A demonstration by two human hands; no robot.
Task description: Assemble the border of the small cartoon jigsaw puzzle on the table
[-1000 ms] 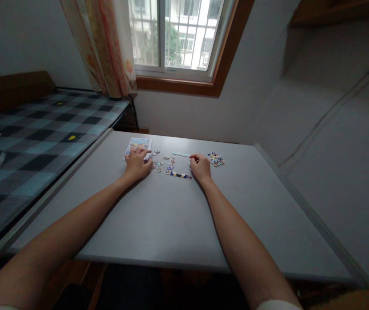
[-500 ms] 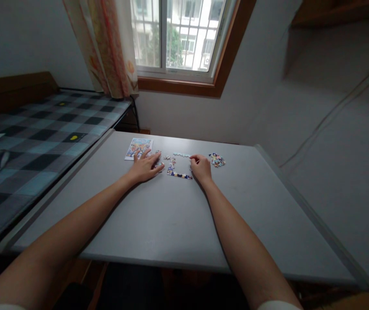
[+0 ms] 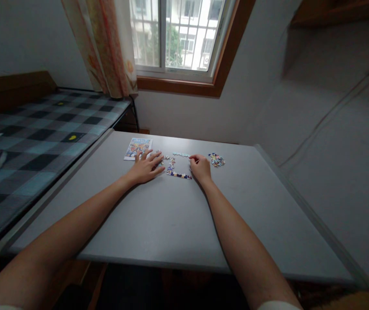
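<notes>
My left hand (image 3: 146, 167) lies with spread fingers over several loose jigsaw pieces, beside a colourful picture sheet (image 3: 136, 147). To its right is a partly joined puzzle border: a pale blue top strip (image 3: 181, 154), a left side (image 3: 171, 164) and a dark and yellow bottom strip (image 3: 179, 175). My right hand (image 3: 200, 167) is closed at the right end of the top strip, thumb and fingertips pinched together. Whatever is between those fingertips is too small to make out. Just beyond the right hand lies a pile of mixed puzzle pieces (image 3: 217, 160).
All this lies on a pale grey table (image 3: 158, 224) with a raised right edge. A bed with a checked cover (image 3: 51, 129) stands along the left. Behind the table are a wall, a curtain (image 3: 107, 51) and a barred window (image 3: 184, 38). A cable (image 3: 323, 116) hangs at the right.
My left hand has shifted slightly, its fingers now lying a little differently over the loose pieces. The right hand keeps its pinch in nearly the same place.
</notes>
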